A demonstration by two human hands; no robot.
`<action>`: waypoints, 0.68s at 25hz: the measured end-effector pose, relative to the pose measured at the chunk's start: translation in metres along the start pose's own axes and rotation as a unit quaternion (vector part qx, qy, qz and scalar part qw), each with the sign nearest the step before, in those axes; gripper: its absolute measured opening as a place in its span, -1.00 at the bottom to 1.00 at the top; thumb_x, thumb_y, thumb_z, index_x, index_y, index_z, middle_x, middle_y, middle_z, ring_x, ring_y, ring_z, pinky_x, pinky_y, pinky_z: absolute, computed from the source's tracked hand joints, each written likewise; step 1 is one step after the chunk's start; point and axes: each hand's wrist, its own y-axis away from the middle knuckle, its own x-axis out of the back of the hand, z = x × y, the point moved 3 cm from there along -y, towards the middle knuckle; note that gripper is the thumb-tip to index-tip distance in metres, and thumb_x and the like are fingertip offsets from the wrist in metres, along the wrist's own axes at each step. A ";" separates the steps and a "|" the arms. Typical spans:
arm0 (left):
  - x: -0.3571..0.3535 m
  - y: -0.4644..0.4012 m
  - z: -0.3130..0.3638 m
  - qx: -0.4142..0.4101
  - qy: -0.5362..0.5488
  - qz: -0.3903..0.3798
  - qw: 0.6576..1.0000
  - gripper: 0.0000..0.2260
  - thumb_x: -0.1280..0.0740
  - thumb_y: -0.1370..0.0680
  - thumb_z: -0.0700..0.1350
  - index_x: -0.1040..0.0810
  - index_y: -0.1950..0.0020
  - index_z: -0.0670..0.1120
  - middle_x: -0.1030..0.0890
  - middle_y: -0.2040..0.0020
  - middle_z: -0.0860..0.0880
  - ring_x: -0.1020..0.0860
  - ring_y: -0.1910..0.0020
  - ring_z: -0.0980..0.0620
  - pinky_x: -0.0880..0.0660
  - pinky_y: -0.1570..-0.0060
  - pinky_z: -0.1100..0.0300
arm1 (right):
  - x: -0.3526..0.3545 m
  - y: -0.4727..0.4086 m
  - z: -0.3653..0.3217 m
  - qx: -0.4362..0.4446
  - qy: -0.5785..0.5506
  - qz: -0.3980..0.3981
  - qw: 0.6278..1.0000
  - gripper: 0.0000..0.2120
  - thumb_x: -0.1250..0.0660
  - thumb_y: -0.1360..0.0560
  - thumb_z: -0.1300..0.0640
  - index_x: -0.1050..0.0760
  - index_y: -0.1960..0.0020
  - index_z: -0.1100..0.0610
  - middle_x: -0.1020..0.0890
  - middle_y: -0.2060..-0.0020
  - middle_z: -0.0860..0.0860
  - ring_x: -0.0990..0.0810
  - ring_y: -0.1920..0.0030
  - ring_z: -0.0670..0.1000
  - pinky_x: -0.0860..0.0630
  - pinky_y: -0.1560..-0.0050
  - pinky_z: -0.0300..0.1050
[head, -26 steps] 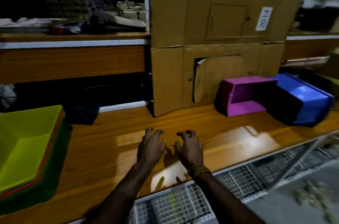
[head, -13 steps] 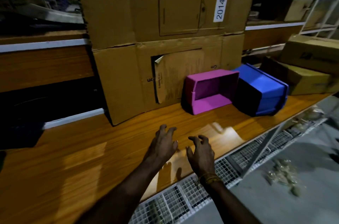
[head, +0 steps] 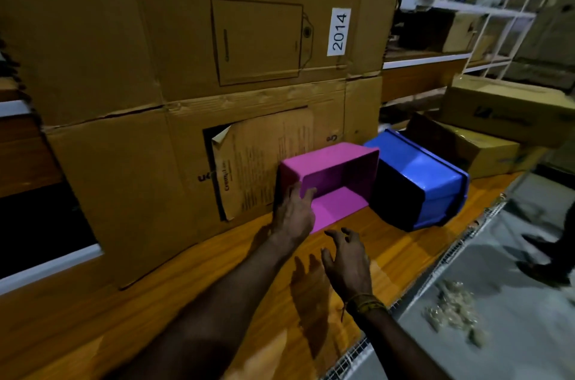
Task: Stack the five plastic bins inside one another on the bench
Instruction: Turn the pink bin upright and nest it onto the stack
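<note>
Wooden bench (head: 193,302) — cardboard boxes (head: 217,37) behind

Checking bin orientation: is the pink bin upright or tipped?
Tipped on its side: the pink bin opens toward the camera, showing an empty inside. Left hand touches its rim.

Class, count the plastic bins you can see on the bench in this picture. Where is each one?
2. A pink bin lies on its side against the cardboard, the left hand at its left edge. A blue bin lies tipped just right of it. Others may be out of view.
</note>
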 end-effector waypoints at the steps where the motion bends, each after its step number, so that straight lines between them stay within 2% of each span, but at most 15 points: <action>1: -0.001 -0.017 0.002 -0.005 -0.011 0.000 1.000 -0.54 -0.21 -0.54 -0.15 -0.33 -0.46 -0.01 -0.27 -0.45 -0.19 -0.32 -0.38 -0.20 -0.37 -0.35 -0.06 | -0.001 -0.009 0.000 -0.002 0.001 -0.001 1.000 -0.62 -0.29 -0.52 0.03 -0.39 -0.33 -0.08 -0.34 -0.41 0.12 -0.46 -0.28 0.21 -0.45 -0.22 0.21; 5: 0.000 -0.066 0.003 0.004 -0.043 0.023 0.999 -0.55 -0.22 -0.54 -0.18 -0.34 -0.44 0.00 -0.30 -0.42 -0.17 -0.32 -0.32 -0.22 -0.39 -0.23 -0.07 | -0.008 -0.031 0.005 -0.009 0.002 -0.011 1.000 -0.59 -0.29 -0.50 0.02 -0.40 -0.33 -0.08 -0.35 -0.39 0.10 -0.47 -0.27 0.20 -0.45 -0.22 0.15; 8: -0.003 -0.085 -0.001 -0.002 -0.047 0.004 0.999 -0.57 -0.16 -0.56 -0.20 -0.34 -0.44 -0.02 -0.34 -0.38 -0.19 -0.33 -0.30 -0.24 -0.36 -0.25 -0.10 | -0.009 -0.036 0.012 -0.008 -0.003 -0.011 1.000 -0.59 -0.29 -0.48 0.00 -0.41 -0.33 -0.07 -0.38 -0.36 0.11 -0.47 -0.28 0.20 -0.46 -0.20 0.14; 11: -0.010 -0.088 0.001 -0.040 -0.077 -0.034 0.996 -0.67 -0.09 -0.62 -0.09 -0.39 -0.38 -0.07 -0.33 -0.38 -0.19 -0.34 -0.33 -0.21 -0.33 -0.27 -0.03 | -0.007 -0.032 0.016 -0.015 0.001 -0.013 1.000 -0.58 -0.29 -0.49 -0.01 -0.39 -0.34 -0.07 -0.37 -0.38 0.10 -0.43 -0.31 0.18 -0.45 -0.22 0.15; 13: -0.002 -0.080 0.005 -0.026 -0.085 -0.025 0.996 -0.69 -0.14 -0.62 -0.03 -0.42 -0.33 -0.08 -0.41 -0.30 -0.21 -0.42 -0.26 -0.20 -0.37 -0.13 0.04 | -0.003 -0.024 0.016 -0.015 -0.001 -0.012 1.000 -0.58 -0.30 -0.49 0.00 -0.40 -0.34 -0.07 -0.36 -0.38 0.10 -0.43 -0.32 0.18 -0.44 -0.24 0.14; 15: 0.003 -0.066 0.012 -0.003 -0.040 -0.016 0.999 -0.66 -0.21 -0.58 -0.15 -0.40 -0.37 -0.04 -0.40 -0.27 -0.21 -0.48 -0.19 -0.24 -0.43 -0.06 0.03 | 0.001 -0.014 0.015 -0.011 -0.010 -0.012 1.000 -0.58 -0.31 -0.48 0.01 -0.41 -0.33 -0.07 -0.37 -0.37 0.09 -0.44 -0.31 0.18 -0.44 -0.23 0.12; 17: 0.009 -0.041 0.019 -0.011 -0.035 0.001 0.999 -0.59 -0.20 -0.55 -0.28 -0.40 -0.37 0.00 -0.37 -0.25 -0.19 -0.54 -0.09 -0.24 -0.48 -0.04 -0.03 | 0.006 -0.001 0.014 -0.009 -0.016 -0.008 1.000 -0.58 -0.31 -0.47 0.02 -0.42 -0.33 -0.06 -0.38 -0.36 0.10 -0.44 -0.31 0.18 -0.44 -0.22 0.12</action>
